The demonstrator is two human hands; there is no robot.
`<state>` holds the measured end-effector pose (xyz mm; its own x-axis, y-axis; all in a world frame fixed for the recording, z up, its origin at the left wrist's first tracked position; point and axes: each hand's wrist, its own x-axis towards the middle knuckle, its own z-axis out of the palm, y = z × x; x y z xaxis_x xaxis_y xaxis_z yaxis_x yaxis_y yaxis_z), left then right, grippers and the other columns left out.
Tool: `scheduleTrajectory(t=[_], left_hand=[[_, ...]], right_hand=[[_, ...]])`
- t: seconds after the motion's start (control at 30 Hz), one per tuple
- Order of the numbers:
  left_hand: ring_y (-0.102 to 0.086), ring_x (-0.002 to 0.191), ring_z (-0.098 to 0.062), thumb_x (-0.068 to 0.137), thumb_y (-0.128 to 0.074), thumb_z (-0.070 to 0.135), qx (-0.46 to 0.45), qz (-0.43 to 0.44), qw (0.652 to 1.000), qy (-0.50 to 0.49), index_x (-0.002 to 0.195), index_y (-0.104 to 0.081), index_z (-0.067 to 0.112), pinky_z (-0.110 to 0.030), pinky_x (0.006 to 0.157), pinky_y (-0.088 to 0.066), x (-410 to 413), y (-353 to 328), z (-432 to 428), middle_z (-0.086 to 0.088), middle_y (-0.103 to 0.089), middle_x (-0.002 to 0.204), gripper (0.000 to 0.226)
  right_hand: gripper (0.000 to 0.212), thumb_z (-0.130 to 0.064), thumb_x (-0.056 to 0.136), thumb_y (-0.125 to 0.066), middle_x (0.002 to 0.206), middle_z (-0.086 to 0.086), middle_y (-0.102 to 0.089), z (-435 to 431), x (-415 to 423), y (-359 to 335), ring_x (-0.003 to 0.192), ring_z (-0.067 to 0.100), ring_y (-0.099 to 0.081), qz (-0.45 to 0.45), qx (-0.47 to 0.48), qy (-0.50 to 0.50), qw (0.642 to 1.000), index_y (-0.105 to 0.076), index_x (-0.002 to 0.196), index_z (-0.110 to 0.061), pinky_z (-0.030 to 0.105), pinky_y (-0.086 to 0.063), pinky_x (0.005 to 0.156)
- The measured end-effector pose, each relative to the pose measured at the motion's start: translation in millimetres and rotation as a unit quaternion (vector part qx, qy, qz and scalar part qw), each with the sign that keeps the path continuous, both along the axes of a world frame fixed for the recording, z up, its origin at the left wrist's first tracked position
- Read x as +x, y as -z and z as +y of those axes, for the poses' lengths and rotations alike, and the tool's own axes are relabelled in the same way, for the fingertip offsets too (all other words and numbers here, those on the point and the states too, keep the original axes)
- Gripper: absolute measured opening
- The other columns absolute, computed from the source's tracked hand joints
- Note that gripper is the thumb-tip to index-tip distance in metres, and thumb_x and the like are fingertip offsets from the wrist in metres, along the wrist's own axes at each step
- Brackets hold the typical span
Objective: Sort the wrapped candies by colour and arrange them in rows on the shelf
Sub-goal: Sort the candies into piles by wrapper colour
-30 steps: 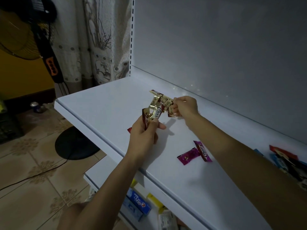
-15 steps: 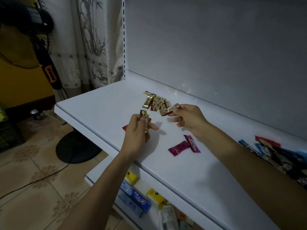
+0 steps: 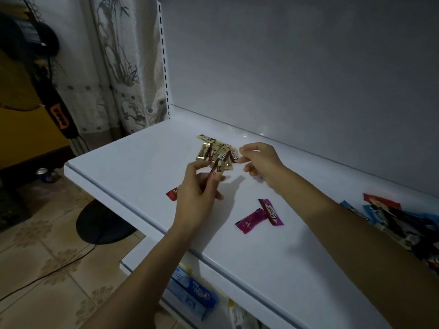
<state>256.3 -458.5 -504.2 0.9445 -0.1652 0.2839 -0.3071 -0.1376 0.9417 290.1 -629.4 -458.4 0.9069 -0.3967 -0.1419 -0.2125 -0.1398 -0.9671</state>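
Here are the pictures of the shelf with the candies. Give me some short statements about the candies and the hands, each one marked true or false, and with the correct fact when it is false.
1. The left hand holds a gold candy above the shelf. True.
2. The two magenta candies lie inside the gold group at the back. False: they lie apart from it, nearer the front edge.
3. A red candy lies on the shelf, partly hidden by the left hand. True.
4. The mixed pile of blue and red candies is at the left end of the shelf. False: it is at the right edge of the view.
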Motion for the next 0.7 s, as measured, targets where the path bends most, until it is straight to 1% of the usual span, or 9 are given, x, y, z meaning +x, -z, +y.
scheduleTrajectory(t=[0.07,0.13,0.23,0.3,0.37,0.4,0.5,0.6,0.7], left_hand=[[-0.068,0.07,-0.004,0.097,-0.054,0.027,0.019,-0.026,0.999,-0.006,0.1,-0.049,0.029,-0.027,0.07,-0.057,10,-7,-13,0.007,-0.069,0.098,0.006],[-0.068,0.08,-0.011,0.097,-0.056,0.028,0.075,-0.07,0.994,-0.049,0.093,-0.051,0.026,-0.034,0.071,-0.055,23,-13,-30,0.005,-0.069,0.098,0.006],[-0.057,0.092,-0.015,0.096,-0.056,0.031,0.195,-0.131,0.967,-0.102,0.099,-0.059,0.023,-0.031,0.072,-0.041,49,-22,-47,0.007,-0.065,0.104,0.01],[-0.053,0.111,-0.019,0.093,-0.058,0.032,0.283,-0.165,0.938,-0.115,0.102,-0.066,0.022,-0.039,0.092,-0.039,74,-21,-51,0.006,-0.062,0.115,0.016],[-0.042,0.127,-0.023,0.093,-0.057,0.035,0.367,-0.149,0.911,-0.117,0.104,-0.07,0.024,-0.05,0.111,-0.02,96,-14,-54,0.004,-0.058,0.127,0.02],[-0.039,0.129,-0.024,0.093,-0.055,0.036,0.401,-0.133,0.899,-0.113,0.105,-0.07,0.025,-0.053,0.113,-0.014,103,-9,-55,0.003,-0.057,0.129,0.022],[-0.036,0.132,-0.028,0.092,-0.05,0.036,0.454,-0.099,0.88,-0.096,0.118,-0.063,0.024,-0.057,0.113,-0.013,114,1,-54,-0.003,-0.051,0.137,0.031],[-0.019,0.144,-0.028,0.094,-0.051,0.031,0.46,-0.154,0.871,-0.084,0.14,-0.044,0.02,-0.054,0.115,-0.008,112,-3,-60,-0.006,-0.027,0.156,0.048],[-0.021,0.145,-0.029,0.096,-0.053,0.031,0.439,-0.266,0.857,-0.04,0.143,-0.04,0.017,-0.051,0.116,-0.016,88,-14,-84,-0.008,-0.028,0.156,0.051]], right_hand=[[0.016,-0.014,0.093,-0.058,0.085,0.011,-0.066,-8,-28,-2,0.049,0.013,-0.051,-0.003,0.013,-0.021,1.0,-0.059,0.107,-0.006,0.022,-0.038,0.044],[0.015,-0.016,0.093,-0.058,0.085,0.009,-0.067,-14,-56,-2,0.051,0.013,-0.052,0.002,0.021,-0.036,0.999,-0.063,0.104,-0.007,0.024,-0.039,0.047],[0.016,-0.019,0.093,-0.059,0.081,0.007,-0.068,-16,-91,-2,0.05,0.013,-0.051,0.0,0.028,-0.035,0.999,-0.065,0.102,-0.007,0.023,-0.039,0.044],[0.015,-0.018,0.093,-0.059,0.078,0.007,-0.068,-14,-107,-2,0.048,0.013,-0.051,0.003,0.031,-0.028,0.999,-0.065,0.1,-0.007,0.022,-0.039,0.041],[0.012,-0.015,0.093,-0.058,0.075,0.007,-0.067,-12,-118,1,0.046,0.012,-0.051,0.0,0.025,-0.022,0.999,-0.065,0.098,-0.007,0.021,-0.039,0.039],[0.011,-0.014,0.093,-0.057,0.074,0.006,-0.067,-13,-122,4,0.045,0.011,-0.051,-0.004,0.017,-0.019,1.0,-0.065,0.097,-0.007,0.02,-0.039,0.038],[0.009,-0.014,0.094,-0.056,0.077,0.003,-0.068,-13,-126,11,0.048,0.008,-0.053,-0.014,-0.031,-0.008,0.999,-0.065,0.095,-0.013,0.018,-0.038,0.039],[0.007,-0.018,0.092,-0.059,0.086,-0.002,-0.068,-17,-128,18,0.067,0.005,-0.06,-0.058,-0.138,0.025,0.988,-0.066,0.093,-0.018,0.018,-0.046,0.056],[0.02,-0.028,0.09,-0.062,0.109,-0.005,-0.065,-28,-140,22,0.101,0.009,-0.058,-0.078,-0.283,0.046,0.955,-0.063,0.109,-0.021,0.026,-0.047,0.087]])
